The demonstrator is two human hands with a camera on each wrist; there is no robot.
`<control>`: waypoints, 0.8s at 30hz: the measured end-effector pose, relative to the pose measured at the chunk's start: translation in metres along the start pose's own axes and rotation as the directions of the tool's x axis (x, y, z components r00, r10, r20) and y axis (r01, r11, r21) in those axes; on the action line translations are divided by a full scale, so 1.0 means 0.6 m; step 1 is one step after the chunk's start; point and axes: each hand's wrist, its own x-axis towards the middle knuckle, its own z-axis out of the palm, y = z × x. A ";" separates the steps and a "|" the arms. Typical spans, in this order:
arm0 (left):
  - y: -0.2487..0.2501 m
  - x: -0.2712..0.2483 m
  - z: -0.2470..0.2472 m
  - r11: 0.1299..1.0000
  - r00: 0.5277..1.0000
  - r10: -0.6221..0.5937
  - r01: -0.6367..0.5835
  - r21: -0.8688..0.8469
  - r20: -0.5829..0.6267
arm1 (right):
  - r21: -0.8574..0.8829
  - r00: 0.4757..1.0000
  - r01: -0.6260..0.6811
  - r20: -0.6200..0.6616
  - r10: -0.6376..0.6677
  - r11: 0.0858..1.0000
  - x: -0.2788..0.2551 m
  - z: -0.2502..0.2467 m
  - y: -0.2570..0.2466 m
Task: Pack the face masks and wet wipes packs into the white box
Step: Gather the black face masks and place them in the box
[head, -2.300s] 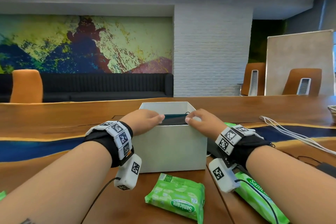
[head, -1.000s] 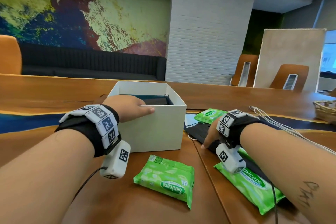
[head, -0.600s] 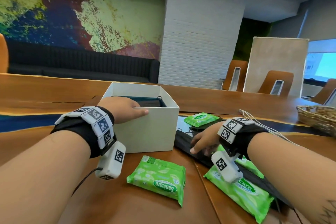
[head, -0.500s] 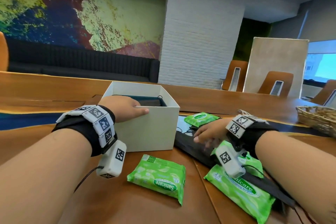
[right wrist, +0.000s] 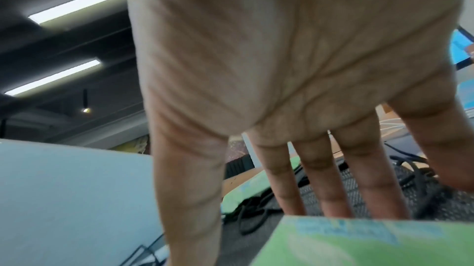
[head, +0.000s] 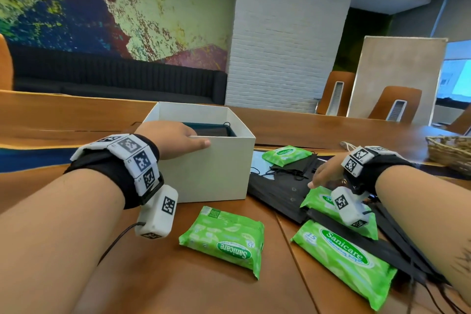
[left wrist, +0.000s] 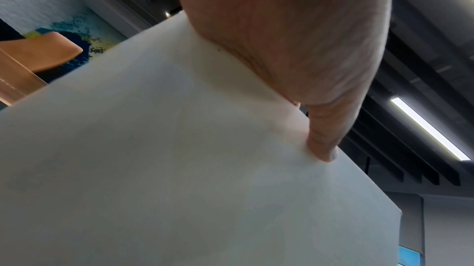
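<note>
**Handling Notes: Masks and Wipes Beside the Box**

My left hand (head: 175, 139) grips the near rim of the white box (head: 211, 171): thumb down the outer wall, the other fingers hooked over the edge, out of sight. This braces the box on the wooden table (head: 153, 275). Dark masks already lie inside it, near the top.

My right hand (head: 327, 173) is spread, fingers straight and slightly apart, reaching down over the black face masks (head: 275, 191) heaped just right of the box. It holds nothing. The right wrist view shows the fingertips behind the edge of a green pack; I cannot tell whether they touch the masks.

Four green wet wipes packs are in view:
- one (head: 224, 237) in front of the box;
- one (head: 344, 260) nearest me on the right;
- one (head: 321, 201) under my right wrist, lying on the masks;
- one (head: 286, 153) at the far end of the heap.

Expected handling:
- Masks: light, limp fabric with loose ear loops that probably snag. Pinch the stack across its middle, thumb under, fingers on top, and gather the loops.
- Wipes packs: soft, slightly heavy, with slick film. Grip across the short width, not by the end seal.
- Lift off any pack lying on the masks first.
</note>
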 end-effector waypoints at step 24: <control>-0.001 0.004 0.003 0.999 1.000 -0.027 0.027 0.023 0.003 | -0.174 0.987 -0.041 -0.160 0.013 0.984 0.029 0.010 -0.007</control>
